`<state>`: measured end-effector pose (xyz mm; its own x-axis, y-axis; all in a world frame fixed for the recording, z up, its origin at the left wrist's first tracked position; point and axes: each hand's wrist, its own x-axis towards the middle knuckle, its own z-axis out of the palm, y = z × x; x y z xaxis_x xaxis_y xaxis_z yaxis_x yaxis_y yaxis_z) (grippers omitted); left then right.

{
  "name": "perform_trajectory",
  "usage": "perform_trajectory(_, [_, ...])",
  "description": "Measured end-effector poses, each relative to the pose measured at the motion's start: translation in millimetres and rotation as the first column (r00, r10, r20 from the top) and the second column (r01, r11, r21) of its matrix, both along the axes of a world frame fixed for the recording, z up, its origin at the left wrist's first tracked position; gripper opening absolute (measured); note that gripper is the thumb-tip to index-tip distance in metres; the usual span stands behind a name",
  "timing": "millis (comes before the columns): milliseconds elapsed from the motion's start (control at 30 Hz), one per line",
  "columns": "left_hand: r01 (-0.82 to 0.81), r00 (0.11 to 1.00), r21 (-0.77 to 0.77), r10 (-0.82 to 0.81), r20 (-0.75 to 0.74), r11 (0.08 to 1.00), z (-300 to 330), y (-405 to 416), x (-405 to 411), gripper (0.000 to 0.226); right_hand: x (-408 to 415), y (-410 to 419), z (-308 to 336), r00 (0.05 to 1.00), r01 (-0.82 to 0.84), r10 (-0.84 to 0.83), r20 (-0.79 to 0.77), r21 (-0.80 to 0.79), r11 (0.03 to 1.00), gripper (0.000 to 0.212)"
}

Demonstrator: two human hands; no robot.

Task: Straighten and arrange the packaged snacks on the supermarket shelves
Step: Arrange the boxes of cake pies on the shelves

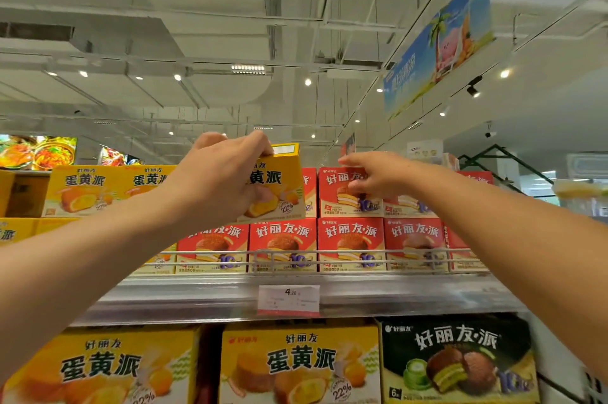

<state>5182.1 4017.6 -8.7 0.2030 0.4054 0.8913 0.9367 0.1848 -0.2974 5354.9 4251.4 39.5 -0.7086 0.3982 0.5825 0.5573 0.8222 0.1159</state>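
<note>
Both forearms (98, 259) bare, no sleeves or jewellery.

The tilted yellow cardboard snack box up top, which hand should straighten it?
The left hand: it already grips the tilted yellow cardboard snack box by its top and front. The right hand is over at the red cardboard snack box.

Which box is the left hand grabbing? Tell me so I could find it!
Look at the top shelf, upper layer of boxes. Where the yellow row meets the red boxes, the left hand grips one yellow box. It alone sits tilted, poking above its neighbours.
</note>
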Motion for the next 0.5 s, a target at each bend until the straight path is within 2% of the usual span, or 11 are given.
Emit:
perform_trajectory(100, [0.001,1.000,-0.007,-0.001,0.014,1.000,-3,2,-2,0.048,21,7,9,0.993,-0.064,0.050,-0.108,-0.135,0.989,0.066])
perform_trajectory(167, [-0.004,1.000,-0.008,0.005,0.021,1.000,-6,4,-2,0.048,35,16,9,0.994,-0.006,-0.013,-0.112,-0.163,0.987,0.070])
perform_trajectory(233, [-0.013,1.000,-0.018,0.013,0.029,1.000,-8,6,0,0.049,43,25,3,0.994,0.080,-0.090,-0.065,-0.138,0.987,0.069])
perform_trajectory(300, [-0.015,0.999,-0.018,0.015,0.035,1.000,-10,9,3,0.049,44,32,-4,0.994,0.108,-0.111,-0.025,-0.106,0.989,0.060])
perform_trajectory(367, [-0.018,0.999,-0.022,0.019,0.039,1.000,-12,11,8,0.049,43,35,-9,0.991,0.123,-0.125,-0.047,-0.047,0.991,0.049])
perform_trajectory(500, [-0.025,0.997,-0.036,0.027,0.071,0.999,-17,13,16,0.049,44,32,-6,0.983,0.143,-0.140,-0.121,0.015,0.990,0.045])
